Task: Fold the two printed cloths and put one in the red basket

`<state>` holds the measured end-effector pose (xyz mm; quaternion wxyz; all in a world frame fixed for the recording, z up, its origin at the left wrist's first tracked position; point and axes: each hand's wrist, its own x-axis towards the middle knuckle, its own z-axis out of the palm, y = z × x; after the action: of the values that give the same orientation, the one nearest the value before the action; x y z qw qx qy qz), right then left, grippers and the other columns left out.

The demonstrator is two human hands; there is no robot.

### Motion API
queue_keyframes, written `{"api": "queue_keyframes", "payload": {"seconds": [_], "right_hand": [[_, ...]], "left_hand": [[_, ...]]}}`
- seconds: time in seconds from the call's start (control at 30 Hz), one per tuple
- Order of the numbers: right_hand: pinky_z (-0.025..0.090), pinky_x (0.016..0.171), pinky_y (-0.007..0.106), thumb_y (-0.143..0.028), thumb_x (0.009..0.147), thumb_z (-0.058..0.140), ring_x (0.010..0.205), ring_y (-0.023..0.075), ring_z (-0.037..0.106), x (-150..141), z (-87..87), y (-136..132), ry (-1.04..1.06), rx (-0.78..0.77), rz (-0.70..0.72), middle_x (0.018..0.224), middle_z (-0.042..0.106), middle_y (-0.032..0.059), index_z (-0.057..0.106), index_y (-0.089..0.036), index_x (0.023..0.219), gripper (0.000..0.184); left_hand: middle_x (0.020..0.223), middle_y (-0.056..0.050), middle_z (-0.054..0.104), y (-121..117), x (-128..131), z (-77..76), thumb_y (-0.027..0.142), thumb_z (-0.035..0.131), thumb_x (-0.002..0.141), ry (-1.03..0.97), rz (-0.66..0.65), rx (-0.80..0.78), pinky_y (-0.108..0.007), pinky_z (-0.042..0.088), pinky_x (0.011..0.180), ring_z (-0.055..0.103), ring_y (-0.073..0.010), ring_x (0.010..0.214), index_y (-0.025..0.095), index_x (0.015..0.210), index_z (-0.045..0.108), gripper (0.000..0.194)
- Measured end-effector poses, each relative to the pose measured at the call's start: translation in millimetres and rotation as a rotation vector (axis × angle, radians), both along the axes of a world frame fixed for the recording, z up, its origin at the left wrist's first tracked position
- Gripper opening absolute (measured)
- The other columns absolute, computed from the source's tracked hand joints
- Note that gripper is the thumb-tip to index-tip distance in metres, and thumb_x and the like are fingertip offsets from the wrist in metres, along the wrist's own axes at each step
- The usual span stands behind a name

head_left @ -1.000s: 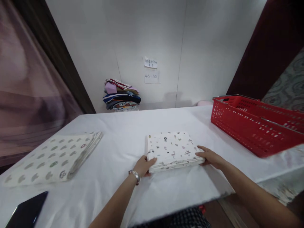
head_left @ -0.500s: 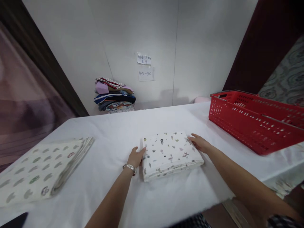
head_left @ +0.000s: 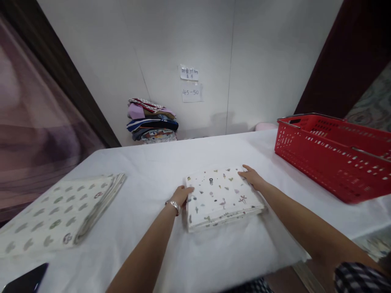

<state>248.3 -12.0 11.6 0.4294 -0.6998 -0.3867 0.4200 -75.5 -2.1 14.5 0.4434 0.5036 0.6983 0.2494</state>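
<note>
A white folded cloth (head_left: 224, 195), printed with small plants and animals, lies flat on the white-covered table, its layered edge facing me. My left hand (head_left: 181, 194), with a silver bracelet at the wrist, holds its left edge, thumb on top and the other fingers partly hidden at the side. At the far right corner, my right hand (head_left: 252, 177) grips the cloth, with a finger resting on the top. To the left lies a second folded cloth (head_left: 58, 211), cream with grey cloud-like shapes; neither hand touches it.
A red plastic basket (head_left: 320, 162) with metal handles stands at the right. Stacked folded fabrics (head_left: 152, 122) sit behind the table's far edge, near two paper signs (head_left: 191, 91) on the wall. A dark phone-like object (head_left: 27, 278) lies at the lower left.
The view has shifted slightly, so most things appear a little further right. Both hands stay at the folded cloth's edges; the right hand sits slightly nearer its far corner.
</note>
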Motion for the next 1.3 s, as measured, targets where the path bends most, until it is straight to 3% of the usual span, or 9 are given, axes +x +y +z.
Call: {"api": "queue_keyframes", "payload": {"seconds": [0.13, 0.33, 0.5, 0.57, 0.67, 0.8, 1.0, 1.13, 1.3], "right_hand": [[0.046, 0.059, 0.021, -0.031, 0.072, 0.062, 0.069, 0.0138, 0.059, -2, -6.9, 11, -0.128, 0.175, -0.041, 0.094, 0.061, 0.0049, 0.038, -0.02, 0.132, 0.065], [0.045, 0.067, 0.026, -0.028, 0.072, 0.059, 0.071, 0.0166, 0.057, 0, -25.9, 30, -0.42, 0.071, 0.023, 0.09, 0.061, 0.0063, 0.044, -0.016, 0.128, 0.06], [0.037, 0.09, 0.037, -0.032, 0.077, 0.055, 0.106, 0.0279, 0.05, -5, -12.2, 19, -0.708, 0.057, 0.14, 0.116, 0.055, 0.0131, 0.041, -0.016, 0.13, 0.057], [0.03, 0.098, 0.041, -0.034, 0.08, 0.051, 0.12, 0.0305, 0.038, -17, -3.9, 8, -0.893, 0.183, 0.206, 0.131, 0.044, 0.0153, 0.037, -0.015, 0.133, 0.058], [0.018, 0.105, 0.042, -0.04, 0.084, 0.044, 0.131, 0.0267, 0.02, -41, -1.9, -8, -1.039, 0.348, 0.412, 0.143, 0.028, 0.0097, 0.033, -0.02, 0.135, 0.056], [0.012, 0.106, 0.047, -0.047, 0.088, 0.035, 0.134, 0.0235, 0.015, -59, -17.9, -19, -1.107, 0.2, 0.618, 0.146, 0.023, 0.0034, 0.034, -0.026, 0.135, 0.051], [0.015, 0.105, 0.046, -0.052, 0.089, 0.021, 0.134, 0.0225, 0.014, -56, -27.8, -18, -1.213, 0.146, 0.638, 0.147, 0.019, 0.0027, 0.03, -0.025, 0.137, 0.056], [0.016, 0.105, 0.046, -0.051, 0.088, 0.021, 0.134, 0.0226, 0.015, -56, -26.9, -18, -1.263, 0.125, 0.639, 0.147, 0.019, 0.0021, 0.03, -0.025, 0.137, 0.056], [0.017, 0.105, 0.047, -0.048, 0.088, 0.027, 0.134, 0.0231, 0.015, -57, -18.5, -15, -1.206, 0.067, 0.664, 0.147, 0.019, 0.0035, 0.03, -0.023, 0.137, 0.055]], "left_hand": [[0.104, -0.011, 0.064, 3, -5, -5.4, 0.032, 0.063, 0.071, 0.025, 0.017, 0.069, -0.026, 0.047, 0.075, 0.062, -0.0186, 0.087, 0.012, 0.133, 0.028, 0.074], [0.104, -0.011, 0.062, 9, -7, -9.2, 0.032, 0.06, 0.071, 0.194, -0.068, 0.091, -0.029, 0.043, 0.079, 0.06, -0.0216, 0.092, 0.013, 0.135, 0.025, 0.075], [0.108, -0.012, 0.061, 10, -9, -12.9, 0.034, 0.059, 0.072, 0.139, -0.079, 0.077, -0.026, 0.043, 0.078, 0.06, -0.0191, 0.092, 0.013, 0.135, 0.026, 0.074], [0.109, -0.012, 0.061, 8, -10, -14.8, 0.035, 0.059, 0.072, 0.13, -0.065, 0.078, -0.026, 0.042, 0.079, 0.06, -0.0191, 0.093, 0.013, 0.134, 0.027, 0.073], [0.11, -0.011, 0.061, 7, -9, -17.0, 0.037, 0.061, 0.071, 0.115, -0.042, 0.079, -0.027, 0.042, 0.08, 0.06, -0.0201, 0.093, 0.015, 0.133, 0.029, 0.073], [0.105, -0.012, 0.063, 6, -9, -18.5, 0.036, 0.067, 0.066, 0.02, -0.002, 0.098, -0.029, 0.041, 0.08, 0.06, -0.0221, 0.092, 0.014, 0.131, 0.034, 0.076], [0.098, -0.011, 0.066, -8, -15, -22.7, 0.046, 0.064, 0.069, -0.167, 0.069, 0.108, -0.027, 0.046, 0.074, 0.062, -0.0188, 0.084, 0.013, 0.119, 0.047, 0.062], [0.091, -0.009, 0.067, -28, -20, -31.7, 0.037, 0.06, 0.076, -0.332, 0.091, 0.144, -0.025, 0.049, 0.064, 0.063, -0.0145, 0.071, 0.011, 0.109, 0.053, 0.042], [0.083, -0.005, 0.067, -48, -24, -41.2, 0.026, 0.065, 0.069, -0.422, 0.095, 0.271, -0.024, 0.049, 0.065, 0.061, -0.0125, 0.069, 0.014, 0.09, 0.06, 0.024]]}}
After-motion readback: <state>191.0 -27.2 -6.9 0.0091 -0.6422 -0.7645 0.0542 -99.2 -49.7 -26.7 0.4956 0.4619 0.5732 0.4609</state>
